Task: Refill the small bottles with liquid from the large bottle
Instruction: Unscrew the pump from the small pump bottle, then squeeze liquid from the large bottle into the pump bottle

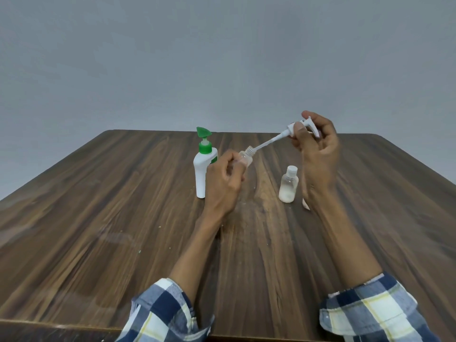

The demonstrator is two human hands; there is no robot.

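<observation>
A person's left hand (223, 180) grips a small clear bottle (246, 156), held tilted above the middle of the wooden desk (98, 218) with its threaded mouth open, while the right hand (318, 144) pinches a white pump head (299, 128) whose dip tube (266, 143) slants down, its tip at the bottle's neck. The large white bottle (203, 172), green pump on top, stands upright just left of the left hand, toward the desk's far edge; a second small bottle (288, 185), capped and holding pale liquid at its bottom, stands beside the right wrist. The step appears to be parting or refitting pump and bottle; it would go best with the tube kept in line with the neck, the bottle held steady, and any drips caught over the mouth.
</observation>
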